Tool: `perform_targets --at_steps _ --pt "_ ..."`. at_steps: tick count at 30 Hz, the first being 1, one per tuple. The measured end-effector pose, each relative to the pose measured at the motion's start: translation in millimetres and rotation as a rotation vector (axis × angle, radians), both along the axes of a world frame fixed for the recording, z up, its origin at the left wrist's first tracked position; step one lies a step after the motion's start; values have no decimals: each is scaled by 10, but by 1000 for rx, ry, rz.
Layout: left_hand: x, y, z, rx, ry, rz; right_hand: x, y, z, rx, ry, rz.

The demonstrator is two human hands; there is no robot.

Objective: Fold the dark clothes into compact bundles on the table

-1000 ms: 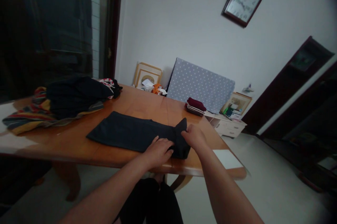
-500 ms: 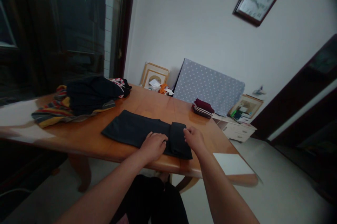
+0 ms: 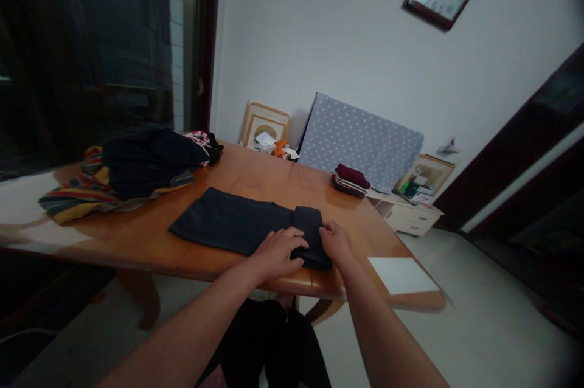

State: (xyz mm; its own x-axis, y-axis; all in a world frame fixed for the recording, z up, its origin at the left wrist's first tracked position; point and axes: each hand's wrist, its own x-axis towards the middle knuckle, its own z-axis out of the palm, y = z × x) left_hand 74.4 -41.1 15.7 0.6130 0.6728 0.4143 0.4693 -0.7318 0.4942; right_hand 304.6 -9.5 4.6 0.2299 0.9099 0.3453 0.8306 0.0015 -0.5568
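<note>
A dark navy garment (image 3: 232, 219) lies in a long flat strip on the wooden table, its right end turned over into a thicker layer. What kind of garment it is cannot be made out. My left hand (image 3: 279, 252) rests at its near edge, fingers apart and slightly curved, by the turned-over part. At the right end, my right hand (image 3: 336, 241) has its fingers pinched together on the garment's folded edge. The fingertips of the right hand are partly hidden.
A loose heap of clothes (image 3: 146, 166) covers the table's left side. Folded clothes (image 3: 350, 180) are stacked at the back right. A white sheet (image 3: 401, 275) lies near the right edge of the wooden table (image 3: 269, 175). Behind stands a polka-dot cloth-covered panel (image 3: 360, 138).
My left hand has slid right along the garment and opened its fingers wider beside the turned-over part. My right hand stays at the right edge. The view has shifted slightly.
</note>
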Motion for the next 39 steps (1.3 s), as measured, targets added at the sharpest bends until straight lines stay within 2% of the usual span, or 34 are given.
perform_targets --at_steps 5,12,17,20,23,25,30,36,39 --pt "1 83 -40 10 -84 -56 35 -6 -65 16 79 45" --pt "-51 -16 45 15 -51 86 16 -150 -123 19 -77 52" --pt "-72 68 37 -71 -149 135 -41 -286 -4 148 -105 43" --pt "-93 144 -24 -146 -204 146 -143 -470 115 227 -116 181" --pt "-106 176 -75 -175 -203 162 -272 -696 198 194 -154 419" --pt "-106 173 -91 -179 -180 173 -335 -810 218 164 -199 485" --pt "-94 147 -88 -157 -127 195 -347 -847 163 145 -234 472" --pt "-104 133 -78 -111 -112 173 -288 -777 61 204 -22 467" --pt "-102 100 -54 -63 -110 137 -272 -792 22 216 2 483"
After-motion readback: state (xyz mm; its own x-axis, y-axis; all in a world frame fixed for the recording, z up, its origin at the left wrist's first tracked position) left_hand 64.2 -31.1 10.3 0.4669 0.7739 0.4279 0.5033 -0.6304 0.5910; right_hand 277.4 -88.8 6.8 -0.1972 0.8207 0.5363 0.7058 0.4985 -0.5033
